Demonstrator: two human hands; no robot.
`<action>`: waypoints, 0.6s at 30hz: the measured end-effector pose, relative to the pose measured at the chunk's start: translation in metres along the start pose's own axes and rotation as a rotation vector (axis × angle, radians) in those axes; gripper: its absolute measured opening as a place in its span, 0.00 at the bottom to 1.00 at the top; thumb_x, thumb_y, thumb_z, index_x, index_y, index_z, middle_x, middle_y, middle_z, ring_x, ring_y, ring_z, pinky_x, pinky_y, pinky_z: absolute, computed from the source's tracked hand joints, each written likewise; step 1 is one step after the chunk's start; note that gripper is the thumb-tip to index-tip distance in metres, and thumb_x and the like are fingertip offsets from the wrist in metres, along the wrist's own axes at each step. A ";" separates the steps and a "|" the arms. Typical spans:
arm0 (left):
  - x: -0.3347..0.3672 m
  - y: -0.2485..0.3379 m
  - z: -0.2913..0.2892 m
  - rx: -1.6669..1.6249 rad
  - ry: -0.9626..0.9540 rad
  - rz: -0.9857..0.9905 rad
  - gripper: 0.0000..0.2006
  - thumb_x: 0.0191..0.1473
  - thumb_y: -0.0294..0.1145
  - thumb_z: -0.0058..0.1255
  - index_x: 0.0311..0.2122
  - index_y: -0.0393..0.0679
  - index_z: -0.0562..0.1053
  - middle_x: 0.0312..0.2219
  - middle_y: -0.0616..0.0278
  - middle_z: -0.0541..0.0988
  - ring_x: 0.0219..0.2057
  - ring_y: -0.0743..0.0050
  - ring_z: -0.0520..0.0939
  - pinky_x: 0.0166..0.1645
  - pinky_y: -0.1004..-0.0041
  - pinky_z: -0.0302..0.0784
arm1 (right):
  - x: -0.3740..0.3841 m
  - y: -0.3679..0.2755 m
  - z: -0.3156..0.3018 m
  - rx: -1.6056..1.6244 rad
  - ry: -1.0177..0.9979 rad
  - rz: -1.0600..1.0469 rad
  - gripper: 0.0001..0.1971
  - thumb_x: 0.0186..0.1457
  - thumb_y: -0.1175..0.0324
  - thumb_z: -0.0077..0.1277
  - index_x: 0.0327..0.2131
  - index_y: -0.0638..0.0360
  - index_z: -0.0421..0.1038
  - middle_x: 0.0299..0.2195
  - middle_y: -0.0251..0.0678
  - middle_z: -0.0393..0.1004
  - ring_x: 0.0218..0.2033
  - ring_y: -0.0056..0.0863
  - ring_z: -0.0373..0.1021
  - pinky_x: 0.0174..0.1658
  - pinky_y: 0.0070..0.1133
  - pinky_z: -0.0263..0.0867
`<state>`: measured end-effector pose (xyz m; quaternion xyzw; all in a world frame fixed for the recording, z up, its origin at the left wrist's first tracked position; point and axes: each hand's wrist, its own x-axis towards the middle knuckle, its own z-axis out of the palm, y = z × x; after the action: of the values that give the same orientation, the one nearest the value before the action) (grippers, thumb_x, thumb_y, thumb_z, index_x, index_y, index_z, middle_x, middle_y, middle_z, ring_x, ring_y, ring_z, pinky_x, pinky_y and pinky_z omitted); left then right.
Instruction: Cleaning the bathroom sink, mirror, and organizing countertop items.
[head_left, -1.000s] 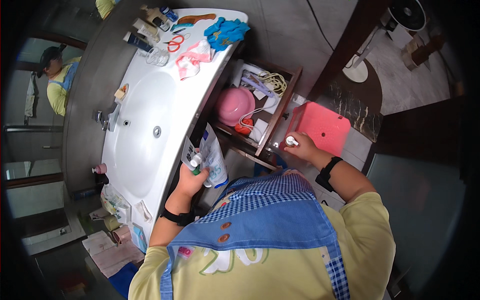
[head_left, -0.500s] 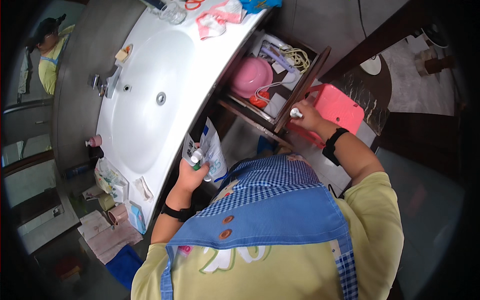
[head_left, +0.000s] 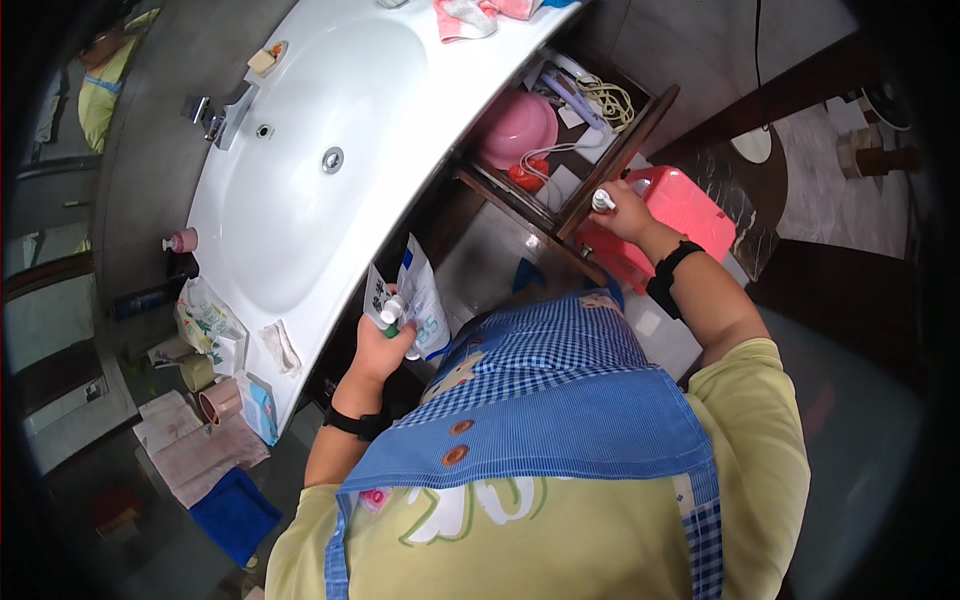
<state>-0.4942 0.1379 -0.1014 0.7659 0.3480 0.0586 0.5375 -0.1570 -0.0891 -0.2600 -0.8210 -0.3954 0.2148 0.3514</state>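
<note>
My left hand (head_left: pixel 384 347) is closed around a bottle with a white cap (head_left: pixel 393 308) and a bit of green below it, beside the counter's front edge. Right by those fingers stands a white and blue pouch (head_left: pixel 425 300); whether they grip it too, I cannot tell. My right hand (head_left: pixel 627 213) is wrapped round a second bottle, whose white top (head_left: pixel 603 200) pokes out over the fist. It is next to the front of a pulled-out drawer (head_left: pixel 620 160) and above a pink plastic stool (head_left: pixel 700 215). Both bottle bodies are mostly hidden.
Inside the drawer are a pink basin (head_left: pixel 520 130), a coiled cable (head_left: pixel 608 103), a purple-handled appliance (head_left: pixel 568 95) and a red bag (head_left: pixel 528 174). To the left lies a white sink (head_left: pixel 340 90), with a faucet (head_left: pixel 222 118), a cloth (head_left: pixel 465 18) and a tissue pack (head_left: pixel 258 408) around it.
The view has shifted, so the sink's far end slips toward the top edge. Both hands keep their bottles; the right one sits slightly higher in the picture. The drawer stays pulled out.
</note>
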 end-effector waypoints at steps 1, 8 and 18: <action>-0.002 -0.001 0.003 0.002 0.002 0.008 0.23 0.35 0.21 0.47 0.43 0.35 0.62 0.33 0.58 0.71 0.36 0.74 0.71 0.41 0.76 0.66 | 0.000 0.001 0.003 -0.022 -0.003 0.015 0.20 0.35 0.69 0.57 0.36 0.57 0.63 0.33 0.41 0.63 0.35 0.37 0.64 0.37 0.24 0.62; -0.014 0.012 0.032 -0.026 0.062 0.016 0.23 0.35 0.19 0.46 0.42 0.34 0.61 0.35 0.58 0.70 0.37 0.73 0.71 0.43 0.74 0.66 | -0.009 0.013 0.003 0.093 0.055 -0.060 0.20 0.34 0.71 0.58 0.35 0.55 0.64 0.32 0.39 0.64 0.36 0.35 0.64 0.39 0.25 0.61; -0.003 0.079 0.130 -0.007 -0.029 0.157 0.24 0.35 0.18 0.46 0.43 0.34 0.60 0.37 0.58 0.68 0.39 0.71 0.69 0.44 0.73 0.64 | -0.113 0.093 -0.052 0.327 0.325 0.102 0.16 0.36 0.68 0.58 0.32 0.56 0.66 0.29 0.35 0.67 0.30 0.27 0.66 0.34 0.21 0.63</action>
<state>-0.3992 0.0195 -0.0861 0.7897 0.2789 0.0909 0.5388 -0.1455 -0.2420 -0.2871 -0.7957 -0.2517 0.1585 0.5276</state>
